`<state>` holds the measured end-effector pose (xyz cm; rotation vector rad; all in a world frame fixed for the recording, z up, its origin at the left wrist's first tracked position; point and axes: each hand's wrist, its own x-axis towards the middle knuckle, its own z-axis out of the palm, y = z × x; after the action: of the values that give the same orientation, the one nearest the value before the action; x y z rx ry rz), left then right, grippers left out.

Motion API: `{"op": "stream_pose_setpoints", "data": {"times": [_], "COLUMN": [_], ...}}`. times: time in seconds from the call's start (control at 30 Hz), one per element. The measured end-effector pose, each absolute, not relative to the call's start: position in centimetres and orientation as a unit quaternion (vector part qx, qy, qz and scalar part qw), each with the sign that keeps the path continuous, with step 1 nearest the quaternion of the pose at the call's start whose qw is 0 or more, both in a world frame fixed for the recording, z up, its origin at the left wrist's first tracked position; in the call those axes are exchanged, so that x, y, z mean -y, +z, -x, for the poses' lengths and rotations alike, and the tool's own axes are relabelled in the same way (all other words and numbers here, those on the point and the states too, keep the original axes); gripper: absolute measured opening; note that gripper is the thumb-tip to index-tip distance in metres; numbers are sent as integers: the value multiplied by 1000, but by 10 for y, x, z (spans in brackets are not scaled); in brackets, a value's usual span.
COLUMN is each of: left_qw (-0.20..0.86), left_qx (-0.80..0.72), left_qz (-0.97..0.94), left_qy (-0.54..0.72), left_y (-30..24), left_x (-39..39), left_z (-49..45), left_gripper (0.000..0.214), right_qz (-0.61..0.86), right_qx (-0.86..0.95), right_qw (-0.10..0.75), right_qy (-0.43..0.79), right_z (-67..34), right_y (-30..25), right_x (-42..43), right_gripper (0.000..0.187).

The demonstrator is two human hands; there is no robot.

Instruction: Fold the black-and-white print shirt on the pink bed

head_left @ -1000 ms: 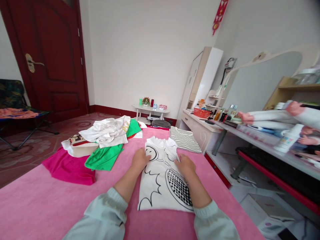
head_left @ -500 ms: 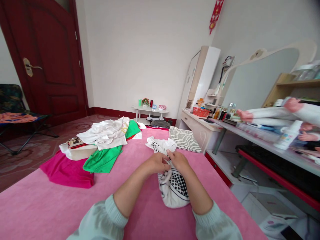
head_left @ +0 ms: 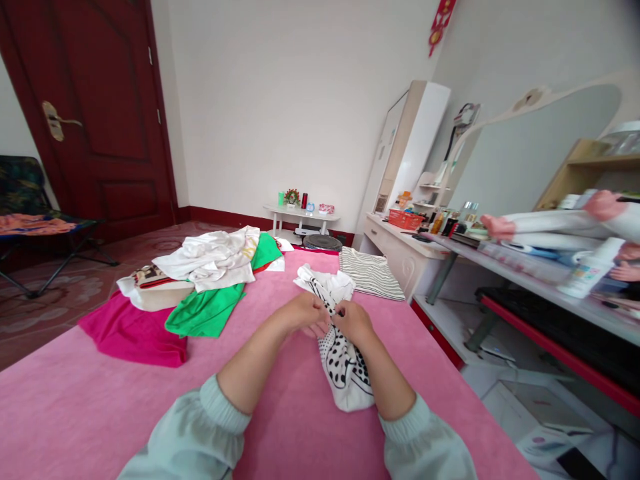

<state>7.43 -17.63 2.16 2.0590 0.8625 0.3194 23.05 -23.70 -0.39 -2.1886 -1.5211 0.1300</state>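
A white garment with black dots and lines (head_left: 343,370) lies bunched lengthwise on the pink bed cover (head_left: 280,413). My left hand (head_left: 309,313) is closed on the left edge of its narrow middle, thumb and forefinger pinched and the other fingers curled below. Opposite it, my right hand (head_left: 353,321) pinches the same gathered part from the right. The fingertips of both hands almost meet over the cloth. The garment's plain white end spreads out beyond my hands, and its dotted end lies nearer to me. What kind of garment it is, I cannot tell.
A striped folded garment (head_left: 373,273) lies at the far right of the bed. On the left is a heap of white clothes (head_left: 210,257), with green cloth (head_left: 205,313) and magenta cloth (head_left: 135,330). A desk (head_left: 530,273) with bottles and doll limbs stands along the right.
The garment's middle is gathered narrower and twisted, showing more dots. My left hand has shifted slightly left and up, and my right hand stays on the cloth. The view has tilted slightly.
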Motion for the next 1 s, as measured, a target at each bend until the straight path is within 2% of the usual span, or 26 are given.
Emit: {"op": "stream_pose_setpoints", "data": {"times": [0.07,0.2,0.27,0.4,0.5,0.6,0.7,0.8,0.9,1.0], "left_qw": [352,262,251,213,177,228,288,354,430,475], "left_qx": [-408,-427,-404,-322,-326,-350,-350,-332,-314,-328], "left_qz": [-823,-828,-831,-844,-870,-880,-867,-827,-748,-654], "left_qy": [179,253,289,373,325,227,207,282,396,489], "left_y": [10,-18,-28,-39,-40,-40,-42,-45,-51,-61], "left_x": [164,148,142,125,104,80,63,57,59,60], "left_z": [-72,-79,-91,-124,-150,-173,-188,-188,-170,-145], "left_gripper": [19,15,28,66,77,67,59,54,45,46], "right_qz": [802,811,815,817,821,821,816,815,809,791], "right_qx": [547,533,529,528,529,528,530,525,534,553], "right_qw": [236,240,239,231,214,215,231,242,243,258], "right_qy": [42,24,12,-13,-30,-28,3,36,45,39], "right_z": [-228,-222,-219,-211,-206,-203,-204,-207,-208,-210], "right_y": [-5,-9,-10,-9,-8,-10,-12,-13,-13,-14], "right_x": [236,236,237,241,244,245,244,243,243,243], "right_gripper": [13,15,16,17,20,22,33,41,31,24]}}
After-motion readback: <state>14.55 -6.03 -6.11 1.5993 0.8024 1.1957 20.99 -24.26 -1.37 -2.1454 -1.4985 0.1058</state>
